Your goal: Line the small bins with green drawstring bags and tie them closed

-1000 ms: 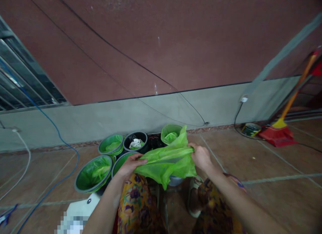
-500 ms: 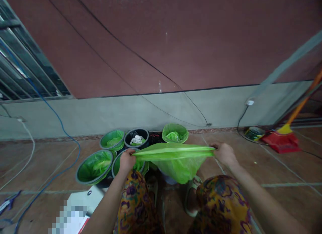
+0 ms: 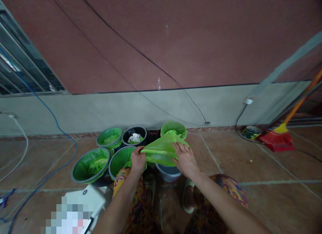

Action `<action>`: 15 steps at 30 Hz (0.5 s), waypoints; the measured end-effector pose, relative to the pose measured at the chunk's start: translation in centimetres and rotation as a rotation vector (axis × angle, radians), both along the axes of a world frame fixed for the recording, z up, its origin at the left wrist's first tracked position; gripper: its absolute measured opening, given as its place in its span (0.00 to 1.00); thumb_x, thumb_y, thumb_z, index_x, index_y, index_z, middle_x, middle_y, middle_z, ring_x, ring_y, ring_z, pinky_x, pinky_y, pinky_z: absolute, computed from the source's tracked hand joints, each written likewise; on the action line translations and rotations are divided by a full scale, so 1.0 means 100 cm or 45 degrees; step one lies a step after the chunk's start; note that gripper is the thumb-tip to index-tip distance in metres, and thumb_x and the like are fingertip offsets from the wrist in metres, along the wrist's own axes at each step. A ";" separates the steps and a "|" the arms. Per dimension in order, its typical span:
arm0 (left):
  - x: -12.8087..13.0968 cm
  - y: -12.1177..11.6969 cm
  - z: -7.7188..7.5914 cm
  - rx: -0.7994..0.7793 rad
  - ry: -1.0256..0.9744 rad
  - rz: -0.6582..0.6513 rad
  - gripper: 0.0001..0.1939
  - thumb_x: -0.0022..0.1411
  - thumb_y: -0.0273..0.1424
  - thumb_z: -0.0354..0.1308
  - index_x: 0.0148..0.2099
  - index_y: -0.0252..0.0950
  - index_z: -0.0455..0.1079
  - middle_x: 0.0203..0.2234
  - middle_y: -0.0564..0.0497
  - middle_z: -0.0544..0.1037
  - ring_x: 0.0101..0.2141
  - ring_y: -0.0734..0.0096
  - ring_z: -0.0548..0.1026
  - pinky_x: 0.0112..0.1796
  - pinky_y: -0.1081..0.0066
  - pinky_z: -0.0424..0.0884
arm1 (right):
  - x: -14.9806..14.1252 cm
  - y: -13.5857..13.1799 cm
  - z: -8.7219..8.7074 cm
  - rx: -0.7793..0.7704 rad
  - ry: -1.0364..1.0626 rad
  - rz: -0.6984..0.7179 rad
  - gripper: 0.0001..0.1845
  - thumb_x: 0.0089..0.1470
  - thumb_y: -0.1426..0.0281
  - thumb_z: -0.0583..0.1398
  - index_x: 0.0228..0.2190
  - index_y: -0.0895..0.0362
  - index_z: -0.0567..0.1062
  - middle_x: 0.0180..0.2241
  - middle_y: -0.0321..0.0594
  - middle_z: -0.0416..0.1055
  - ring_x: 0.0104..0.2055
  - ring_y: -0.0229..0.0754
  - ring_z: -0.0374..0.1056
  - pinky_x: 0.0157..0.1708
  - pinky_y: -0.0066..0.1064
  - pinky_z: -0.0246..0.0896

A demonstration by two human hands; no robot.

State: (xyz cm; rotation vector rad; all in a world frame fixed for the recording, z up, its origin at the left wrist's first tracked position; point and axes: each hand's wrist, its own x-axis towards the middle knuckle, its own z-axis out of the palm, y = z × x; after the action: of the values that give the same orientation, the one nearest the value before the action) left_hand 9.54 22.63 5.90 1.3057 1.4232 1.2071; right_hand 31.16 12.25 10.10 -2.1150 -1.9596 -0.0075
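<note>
Green bag (image 3: 161, 151) hangs in the air in front of the knees, drawn out between the two hands, over the grey bucket (image 3: 169, 173). The left hand (image 3: 138, 159) pinches its narrow end between thumb and fingers, probably because a thin film like this slips away unless one end is anchored. The right hand (image 3: 186, 159) lies on the wide end with its fingers spread, which looks suited to flattening or guiding the film; whether any of it is caught under the thumb, I cannot tell. The bag's long axis runs crosswise, from left to right, roughly along the foot of the wall (image 3: 120, 110); the narrow end points left, the wider part fans out to the right, and its upper edge reaches toward the green-lined bin (image 3: 184, 130) by the wall. A paler band runs lengthwise through it, perhaps a fold or doubled layer. The other lined bins (image 3: 72, 175) stand upright, bunched together on the person's left, likely to be within reach of someone sitting or crouching there, with the bucket placed near the feet, directly below the hands.
</note>
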 end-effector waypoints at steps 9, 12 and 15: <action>-0.007 -0.006 0.012 0.150 0.595 -0.133 0.21 0.46 0.17 0.57 0.44 0.33 0.75 0.36 0.45 0.81 0.38 0.60 0.79 0.43 0.66 0.71 | 0.029 0.019 0.007 0.032 -0.020 -0.180 0.17 0.66 0.67 0.49 0.43 0.53 0.77 0.44 0.42 0.78 0.38 0.42 0.74 0.34 0.30 0.59; -0.009 -0.008 0.005 0.169 0.750 -0.155 0.21 0.48 0.16 0.55 0.46 0.31 0.74 0.38 0.42 0.81 0.40 0.59 0.79 0.45 0.67 0.70 | 0.048 0.018 0.018 0.120 -0.036 -0.307 0.17 0.65 0.66 0.50 0.44 0.53 0.77 0.44 0.43 0.78 0.35 0.42 0.74 0.31 0.30 0.57; -0.011 -0.009 -0.005 0.086 0.825 -0.143 0.20 0.50 0.17 0.55 0.46 0.32 0.74 0.39 0.42 0.81 0.41 0.59 0.79 0.45 0.67 0.69 | 0.066 0.014 0.026 0.194 -0.027 -0.394 0.18 0.64 0.67 0.50 0.44 0.55 0.78 0.43 0.46 0.79 0.33 0.42 0.74 0.30 0.30 0.57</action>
State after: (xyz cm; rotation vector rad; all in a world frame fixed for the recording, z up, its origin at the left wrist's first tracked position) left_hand 8.49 21.75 5.38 1.9058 1.7248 0.7873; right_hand 37.76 13.63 12.66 -2.2977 -1.5679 -0.2300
